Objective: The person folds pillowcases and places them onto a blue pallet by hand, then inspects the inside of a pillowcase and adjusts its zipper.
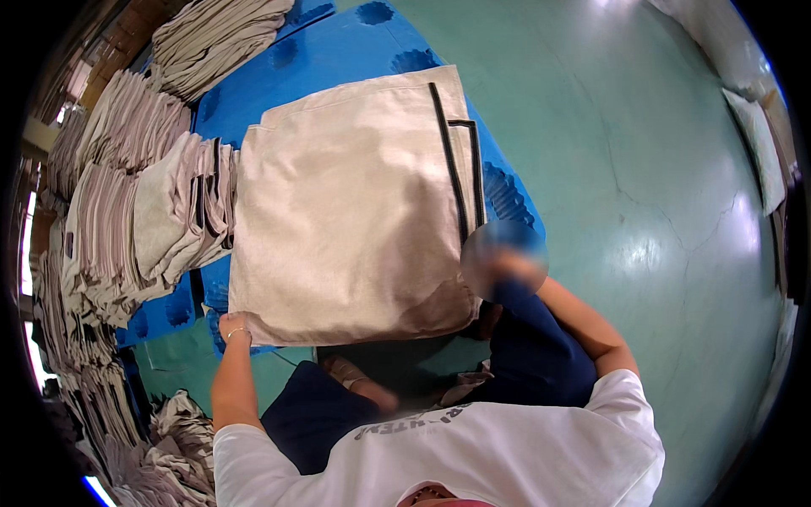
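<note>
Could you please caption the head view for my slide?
Beige cloth over blue surface, left hand at near left corner.

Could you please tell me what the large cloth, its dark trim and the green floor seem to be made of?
Large cloth: matt woven fabric, perhaps cotton or linen; it lies pliable, with soft creases.
Dark trim: probably fabric tape, fairly matt, as flat narrow bands follow the edges.
Green floor: possibly coated concrete, with a glossy finish; it shows bright reflections and thin cracks.
</note>
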{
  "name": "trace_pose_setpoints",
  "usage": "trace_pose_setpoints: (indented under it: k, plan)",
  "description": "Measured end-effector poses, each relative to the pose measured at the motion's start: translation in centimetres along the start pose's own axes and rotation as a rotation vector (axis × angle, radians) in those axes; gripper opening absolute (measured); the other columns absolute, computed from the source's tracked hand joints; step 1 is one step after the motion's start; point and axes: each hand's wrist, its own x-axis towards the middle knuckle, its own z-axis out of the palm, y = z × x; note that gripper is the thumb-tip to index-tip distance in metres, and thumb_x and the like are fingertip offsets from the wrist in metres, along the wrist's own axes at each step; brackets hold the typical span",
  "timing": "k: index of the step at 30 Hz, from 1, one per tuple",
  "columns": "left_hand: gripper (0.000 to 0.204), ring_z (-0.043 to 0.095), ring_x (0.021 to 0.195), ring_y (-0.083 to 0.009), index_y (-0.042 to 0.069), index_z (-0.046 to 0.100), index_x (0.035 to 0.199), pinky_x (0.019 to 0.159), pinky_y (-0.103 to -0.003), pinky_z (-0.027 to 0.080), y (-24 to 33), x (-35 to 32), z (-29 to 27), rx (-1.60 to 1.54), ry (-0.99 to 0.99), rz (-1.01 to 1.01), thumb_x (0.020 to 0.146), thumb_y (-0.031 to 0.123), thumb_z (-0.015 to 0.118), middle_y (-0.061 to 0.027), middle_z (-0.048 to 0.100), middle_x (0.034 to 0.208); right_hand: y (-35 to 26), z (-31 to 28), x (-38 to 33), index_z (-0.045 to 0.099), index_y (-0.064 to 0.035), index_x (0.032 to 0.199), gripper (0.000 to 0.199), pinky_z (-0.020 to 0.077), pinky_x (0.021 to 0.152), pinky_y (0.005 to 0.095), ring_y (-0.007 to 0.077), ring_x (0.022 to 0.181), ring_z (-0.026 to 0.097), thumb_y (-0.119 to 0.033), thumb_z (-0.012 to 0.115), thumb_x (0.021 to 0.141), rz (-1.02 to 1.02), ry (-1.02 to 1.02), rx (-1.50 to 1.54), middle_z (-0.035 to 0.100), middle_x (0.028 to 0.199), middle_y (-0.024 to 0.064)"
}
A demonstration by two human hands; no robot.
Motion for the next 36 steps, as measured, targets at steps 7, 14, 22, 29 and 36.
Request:
trace_pose_setpoints:
  k: [7,14,22,29,36]
  plan:
    - [0.03,0.049,0.088,-0.0277,0.004,0.053,0.09,0.078,-0.035,0.038,0.0,-0.3,0.8,0.085,0.22,0.659,0.061,0.006,0.059,-0.0129,0.054,0.09,-0.5,-0.5,-1.5,0.055,-0.0007,0.092,0.025,0.0425,0.07,0.0262,0.0149,0.077,0.055,-0.013,0.059,0.071,-0.131,0.233,0.28,0.058,0.08,0.0067]
    - [0.028,0.046,0.089,-0.0282,0.004,0.051,0.089,0.08,-0.034,0.037,10.4,-15.4,5.9,-0.115,-0.487,1.276,0.061,0.003,0.055,-0.0132,0.05,0.089,0.5,-0.2,0.6,0.056,-0.0008,0.089,0.022,0.0427,0.07,0.0258,0.0139,0.077,0.055,-0.01,0.059,0.07,0.089,0.439,0.318,0.058,0.08,0.0061]
    - [0.036,0.049,0.081,-0.0178,0.006,0.047,0.1,0.066,-0.027,0.045,16.2,-30.1,12.3,-0.428,-0.959,1.28,0.066,0.004,0.058,-0.0087,0.043,0.101,-1.7,0.2,-0.2,0.053,-0.002,0.098,0.028,0.0415,0.061,0.0234,0.009,0.065,0.05,-0.008,0.057,0.07,0.077,0.274,0.29,0.053,0.069,0.0018]
    - [0.064,0.049,0.083,-0.021,0.008,0.035,0.114,0.072,-0.031,0.043,16.6,-33.6,16.7,-0.273,-0.725,1.277,0.059,0.016,0.068,-0.011,0.04,0.104,-1.8,1.3,0.1,0.047,-0.0022,0.111,0.042,0.0411,0.057,0.0223,0.0084,0.06,0.049,-0.008,0.057,0.07,0.099,0.171,0.281,0.052,0.065,0.001]
    - [0.06,0.049,0.09,-0.0291,0.009,0.037,0.113,0.076,-0.035,0.042,17.2,-34.7,17.1,-0.143,-0.572,1.246,0.06,0.017,0.066,-0.0133,0.043,0.104,-2.8,1.8,1.0,0.039,-0.0029,0.119,0.051,0.0412,0.054,0.022,0.0098,0.058,0.05,-0.006,0.056,0.071,0.143,0.083,0.518,0.052,0.064,0.0027]
